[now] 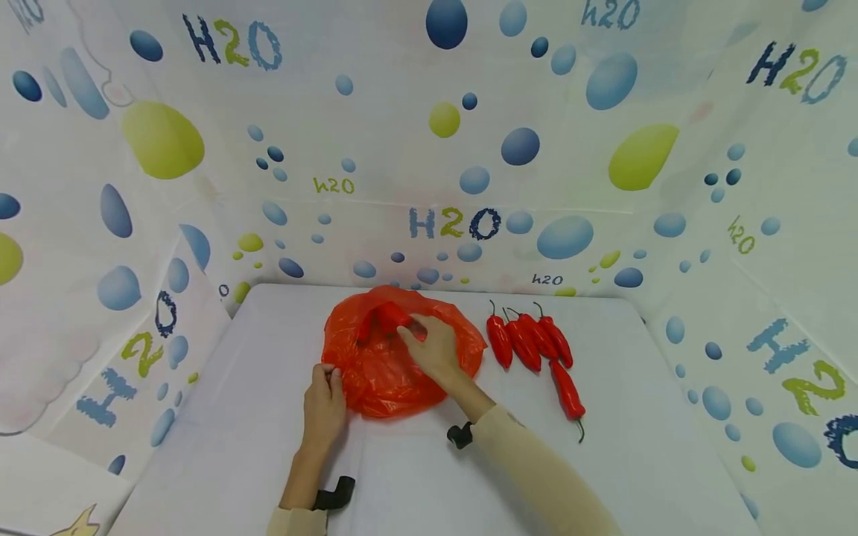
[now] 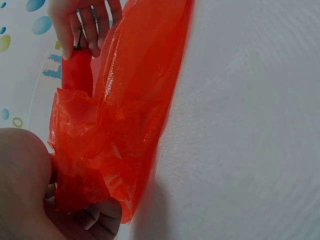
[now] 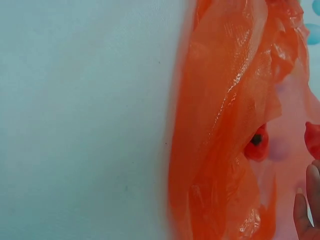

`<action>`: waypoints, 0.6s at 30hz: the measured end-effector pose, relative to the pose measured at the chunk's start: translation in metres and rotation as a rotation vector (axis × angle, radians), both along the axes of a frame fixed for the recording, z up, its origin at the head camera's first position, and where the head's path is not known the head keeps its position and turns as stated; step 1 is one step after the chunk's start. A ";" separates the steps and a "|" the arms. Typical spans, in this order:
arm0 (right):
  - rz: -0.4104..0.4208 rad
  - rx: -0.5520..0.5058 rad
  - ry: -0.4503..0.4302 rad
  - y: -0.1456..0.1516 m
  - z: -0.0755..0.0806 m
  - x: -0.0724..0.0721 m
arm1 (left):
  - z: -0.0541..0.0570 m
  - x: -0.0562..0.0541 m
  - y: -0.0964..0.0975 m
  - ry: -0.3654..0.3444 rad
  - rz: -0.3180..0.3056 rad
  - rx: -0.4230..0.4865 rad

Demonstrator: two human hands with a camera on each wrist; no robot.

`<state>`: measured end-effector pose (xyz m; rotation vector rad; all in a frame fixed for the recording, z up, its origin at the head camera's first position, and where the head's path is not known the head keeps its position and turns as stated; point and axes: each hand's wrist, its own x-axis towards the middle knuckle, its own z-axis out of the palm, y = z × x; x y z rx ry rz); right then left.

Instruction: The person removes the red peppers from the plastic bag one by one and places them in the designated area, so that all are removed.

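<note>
A red plastic bag [image 1: 402,372] lies spread with its mouth up on the white table. My left hand [image 1: 325,406] pinches the bag's left rim; in the left wrist view, its curled fingers [image 2: 107,215] are at the bunched plastic. My right hand [image 1: 432,346] is over the bag's mouth, holding a red chili pepper [image 2: 77,72] near its green stem end. That pepper [image 3: 313,140] is partly cut off in the right wrist view, near the right fingers [image 3: 301,215]. A second red pepper [image 3: 257,145] shows by a fold of the bag, mostly hidden.
Right of the bag, several red chili peppers [image 1: 523,344] lie side by side with stems pointing away. Another pepper [image 1: 567,391] lies nearer, its stem toward me. A patterned sheet [image 1: 375,134] stands behind and beside the table [image 1: 637,417].
</note>
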<state>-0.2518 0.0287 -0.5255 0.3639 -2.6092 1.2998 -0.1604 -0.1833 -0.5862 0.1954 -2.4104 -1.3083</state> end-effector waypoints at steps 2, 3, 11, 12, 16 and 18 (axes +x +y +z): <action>0.003 -0.006 -0.006 0.002 0.000 0.002 | 0.001 0.000 0.001 0.001 0.003 -0.002; 0.002 -0.009 -0.010 0.004 0.001 0.004 | 0.002 0.001 0.001 -0.001 0.003 -0.004; -0.017 -0.050 -0.033 0.012 0.000 0.013 | 0.003 0.001 0.001 -0.019 0.001 -0.002; -0.017 -0.055 -0.030 0.013 0.000 0.014 | 0.002 0.001 0.001 -0.021 0.002 -0.004; -0.017 -0.084 -0.021 0.017 -0.001 0.019 | 0.001 0.001 0.001 -0.016 0.011 -0.003; -0.019 -0.097 -0.020 0.020 -0.002 0.020 | 0.002 0.001 0.002 -0.007 0.011 -0.003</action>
